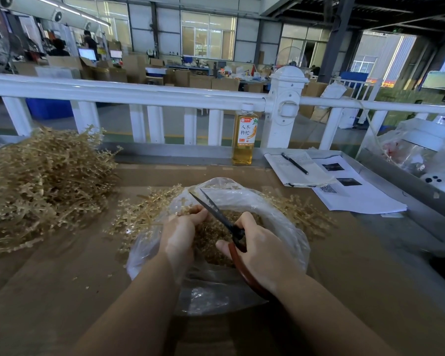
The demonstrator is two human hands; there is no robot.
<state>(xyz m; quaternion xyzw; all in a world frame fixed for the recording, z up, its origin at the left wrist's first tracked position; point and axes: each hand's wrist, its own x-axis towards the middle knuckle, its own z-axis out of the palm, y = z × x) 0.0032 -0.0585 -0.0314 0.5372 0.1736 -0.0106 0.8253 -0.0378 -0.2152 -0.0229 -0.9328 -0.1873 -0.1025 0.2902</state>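
Observation:
A clear plastic bag [280, 227] lies open in the middle of the cardboard-covered table [62, 291], filled with small tan plastic pieces [208, 242]. My right hand [265, 250] grips red-handled scissors [216, 209] whose dark blades are parted and point up and away over the bag. My left hand [180, 232] is inside the bag's mouth, its fingertips pinching a tan sprig right beside the blades. More tan branched sprigs [139, 217] stick out from under the bag on both sides.
A big heap of tan branched sprigs [36, 183] fills the left of the table. A bottle of amber drink [244, 136] stands at the far edge by a white railing [139, 93]. A notebook with a pen [294, 163] and printed sheets [357, 194] lie at the right.

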